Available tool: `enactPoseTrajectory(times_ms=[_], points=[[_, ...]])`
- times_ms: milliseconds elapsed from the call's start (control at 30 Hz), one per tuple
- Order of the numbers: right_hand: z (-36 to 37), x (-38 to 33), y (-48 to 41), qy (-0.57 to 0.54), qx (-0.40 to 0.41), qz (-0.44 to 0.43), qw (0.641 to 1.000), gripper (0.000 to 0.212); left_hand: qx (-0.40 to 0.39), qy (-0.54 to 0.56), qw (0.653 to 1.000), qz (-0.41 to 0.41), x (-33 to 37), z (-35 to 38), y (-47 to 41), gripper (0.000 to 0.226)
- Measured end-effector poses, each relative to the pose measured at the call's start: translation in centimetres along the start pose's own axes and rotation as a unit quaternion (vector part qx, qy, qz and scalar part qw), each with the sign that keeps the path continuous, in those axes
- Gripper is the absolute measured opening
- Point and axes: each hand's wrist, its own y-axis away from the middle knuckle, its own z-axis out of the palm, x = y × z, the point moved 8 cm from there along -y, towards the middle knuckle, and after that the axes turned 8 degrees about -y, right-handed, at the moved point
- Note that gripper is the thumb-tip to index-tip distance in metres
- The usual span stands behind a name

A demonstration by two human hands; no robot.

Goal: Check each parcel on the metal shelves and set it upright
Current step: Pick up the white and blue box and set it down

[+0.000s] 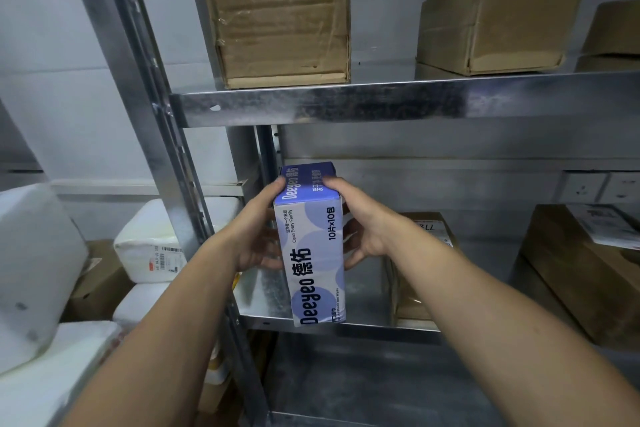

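Centrally in the frame, my left hand and right hand clasp the blue wipes box by its long sides, standing on end at the middle shelf front edge; likely light, stiff, smooth-faced card.

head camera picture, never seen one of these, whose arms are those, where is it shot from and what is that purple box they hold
There is no machine here. A person wears one wide-angle camera on the head, so you look forward and down along their own bare arms. The left hand and the right hand grip a purple and white box of Deeyeo wet wipes from either side. It stands on end at the front edge of a metal shelf. On the upper shelf a tall cardboard box stands beside a lower cardboard box that sits tilted. White parcels are stacked left of the rack.
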Motion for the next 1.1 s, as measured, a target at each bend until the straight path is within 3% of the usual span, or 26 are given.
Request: enactPoseTrajectory(times_ms=[167,600,767,967,1100], points=[[0.2,-0.6,-0.3,0.014,-0.004,0.006,1.000,0.044,-0.005,-0.034,0.999,-0.011,0.8,0.1,-0.4,0.054],[0.4,-0.8,-0.8,0.016,-0.007,0.003,1.000,0.036,-0.018,-0.032,0.999,0.002,1.5,0.7,-0.7,0.048],[0.2,-0.5,0.0,0.027,-0.012,-0.012,0.999,0.044,-0.008,-0.021,1.000,0.009,1.6,0.5,0.2,0.049],[-0.5,-0.8,0.8,-0.092,-0.007,-0.061,0.994,0.052,0.001,0.034,0.998,0.049,1.6,-0.1,0.8,0.021],[-1.1,0.1,0.5,-0.156,-0.005,-0.077,0.985,0.056,-0.041,0.065,0.995,0.058,0.0,0.1,1.2,0.036]])
